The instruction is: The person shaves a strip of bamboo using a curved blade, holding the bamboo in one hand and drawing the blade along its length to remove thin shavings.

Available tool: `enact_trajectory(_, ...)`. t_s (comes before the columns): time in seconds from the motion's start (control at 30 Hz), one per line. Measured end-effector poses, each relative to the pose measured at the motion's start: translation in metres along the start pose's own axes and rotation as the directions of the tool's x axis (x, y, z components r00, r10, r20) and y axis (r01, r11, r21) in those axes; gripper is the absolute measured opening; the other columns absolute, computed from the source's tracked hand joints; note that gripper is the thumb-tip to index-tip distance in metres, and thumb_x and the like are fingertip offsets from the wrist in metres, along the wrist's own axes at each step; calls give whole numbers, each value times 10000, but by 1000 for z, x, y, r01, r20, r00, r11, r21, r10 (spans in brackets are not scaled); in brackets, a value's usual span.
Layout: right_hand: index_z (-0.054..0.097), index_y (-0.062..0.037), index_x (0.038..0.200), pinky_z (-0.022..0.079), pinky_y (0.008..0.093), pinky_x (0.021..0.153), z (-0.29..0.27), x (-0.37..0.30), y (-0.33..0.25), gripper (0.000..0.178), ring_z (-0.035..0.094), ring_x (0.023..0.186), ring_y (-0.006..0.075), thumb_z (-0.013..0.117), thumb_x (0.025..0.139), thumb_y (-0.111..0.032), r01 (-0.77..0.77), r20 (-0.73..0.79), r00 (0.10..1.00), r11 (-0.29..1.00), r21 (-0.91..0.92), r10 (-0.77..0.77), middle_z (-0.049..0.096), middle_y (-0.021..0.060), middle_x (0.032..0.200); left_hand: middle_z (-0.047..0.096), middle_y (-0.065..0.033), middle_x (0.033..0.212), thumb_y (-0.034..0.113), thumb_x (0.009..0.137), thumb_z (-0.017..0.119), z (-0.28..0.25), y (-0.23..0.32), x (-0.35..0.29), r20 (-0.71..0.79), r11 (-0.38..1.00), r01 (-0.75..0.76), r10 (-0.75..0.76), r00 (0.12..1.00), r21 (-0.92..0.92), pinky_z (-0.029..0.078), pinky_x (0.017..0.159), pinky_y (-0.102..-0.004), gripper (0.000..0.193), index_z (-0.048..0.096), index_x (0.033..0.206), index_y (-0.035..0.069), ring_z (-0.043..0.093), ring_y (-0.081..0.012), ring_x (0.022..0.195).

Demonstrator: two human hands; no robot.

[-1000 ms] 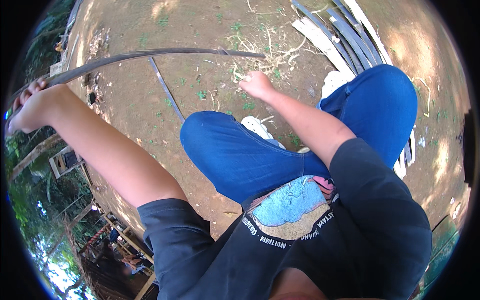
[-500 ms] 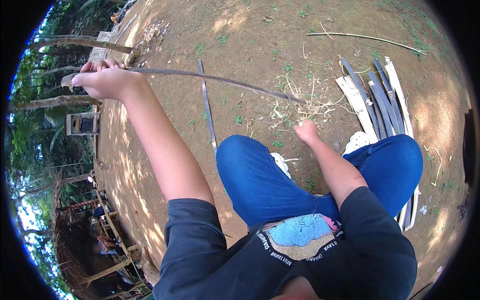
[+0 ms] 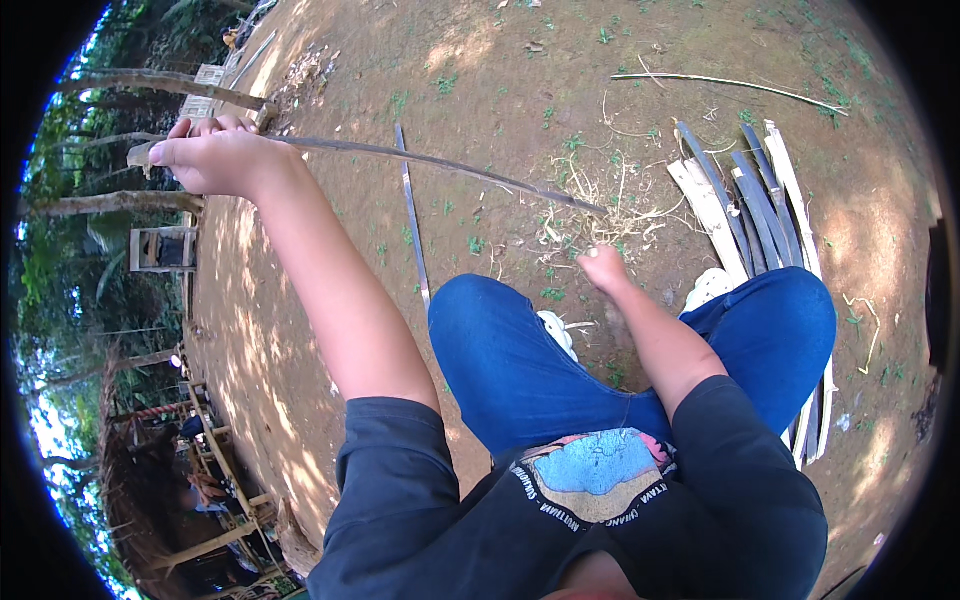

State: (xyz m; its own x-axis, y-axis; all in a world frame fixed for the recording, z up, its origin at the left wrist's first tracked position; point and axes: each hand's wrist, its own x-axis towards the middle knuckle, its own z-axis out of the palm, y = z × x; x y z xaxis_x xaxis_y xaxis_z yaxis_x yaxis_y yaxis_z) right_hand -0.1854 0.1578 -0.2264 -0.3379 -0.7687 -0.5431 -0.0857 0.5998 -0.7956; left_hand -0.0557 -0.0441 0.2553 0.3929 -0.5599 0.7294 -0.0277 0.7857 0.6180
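Note:
My left hand (image 3: 215, 155) is raised far out to the left and grips one end of a long thin bamboo strip (image 3: 430, 160). The strip runs rightward and down to the bare ground, ending among pale shavings (image 3: 590, 205). My right hand (image 3: 603, 268) is low in front of my knee, fingers closed, close to the strip's far tip; whether it holds anything is hidden. I sit with both legs in blue trousers (image 3: 520, 360) drawn up.
A pile of split bamboo slats (image 3: 745, 200) lies on the dirt at the right. One loose slat (image 3: 412, 225) lies ahead of my left knee. Another thin stick (image 3: 730, 82) lies farther off. Wooden frames and trees stand at the left.
My left hand has drawn the strip's end rightward and lower in view. My right hand has dropped from the strip toward the ground by my knee.

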Motion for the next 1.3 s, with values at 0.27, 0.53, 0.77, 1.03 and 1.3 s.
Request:
enact_trajectory(0.27,638,8,774,505,401,635,28,-72,-132,280,623,612,261,674,758,-270,318,27,941,909,268,-337,651,137,670,316,9,599,498,1064,201,-13,-3,0,-2,1000,-18,18,1000,14,249,425,-272,522,405,877,56,276,-125,467)
enact_trajectory(0.53,706,28,857,553,406,687,14,-22,-41,314,711,735,280,704,788,-278,-38,45,998,990,135,32,707,187,766,314,9,651,479,1073,216,0,11,-10,-2,999,31,-31,1000,-18,216,439,-271,492,413,913,58,275,-108,509)
enact_trajectory(0.77,698,-4,883,551,405,707,24,-36,-68,298,703,754,276,699,770,-279,111,-4,994,984,139,-112,710,187,805,300,12,616,510,1065,218,-11,13,-13,-16,999,27,-28,999,-27,221,413,-261,509,415,907,68,271,-102,462)
enact_trajectory(1.03,639,-26,747,496,426,626,28,-70,-124,239,633,620,291,677,743,-262,442,-11,890,858,260,-455,648,146,659,322,-2,617,518,1058,193,-15,4,-2,9,1000,-25,25,1000,-1,252,413,-283,546,418,912,43,292,-136,459)
enact_trajectory(1.3,669,-83,853,491,357,633,28,-25,-51,335,588,625,163,687,899,-414,208,54,974,961,185,-221,628,66,679,314,-17,623,559,1042,183,-20,-11,13,-10,1000,28,-28,1000,-12,267,416,-299,586,440,936,43,272,-161,473)
